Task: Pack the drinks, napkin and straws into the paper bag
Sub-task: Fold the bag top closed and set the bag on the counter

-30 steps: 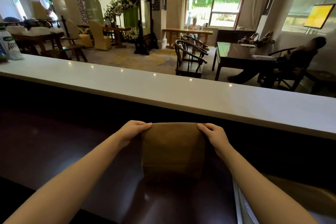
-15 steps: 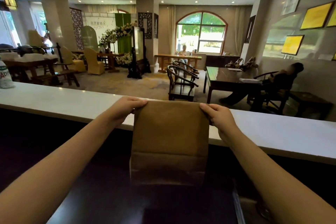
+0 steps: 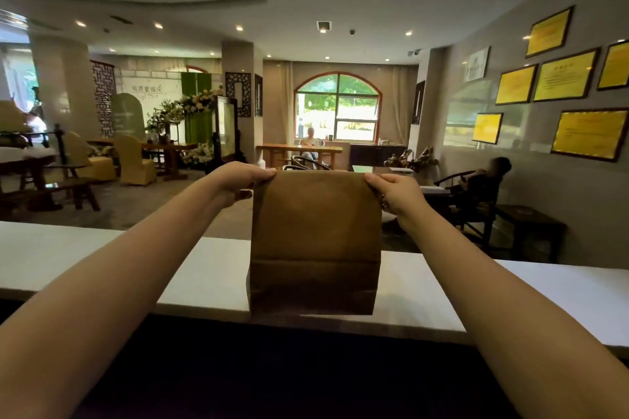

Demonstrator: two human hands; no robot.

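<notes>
A flat, folded brown paper bag hangs upright in the air in front of me, above the counter. My left hand pinches its top left corner. My right hand pinches its top right corner. The bag's bottom fold faces me and its mouth looks closed. No drinks, napkin or straws are in view.
A long white counter ledge runs across below the bag, with a dark lower counter nearest me. Beyond lies a lounge with wooden tables, chairs and seated people.
Both hands have lifted the bag from the dark lower counter up to above the white ledge. The view has tilted upward.
</notes>
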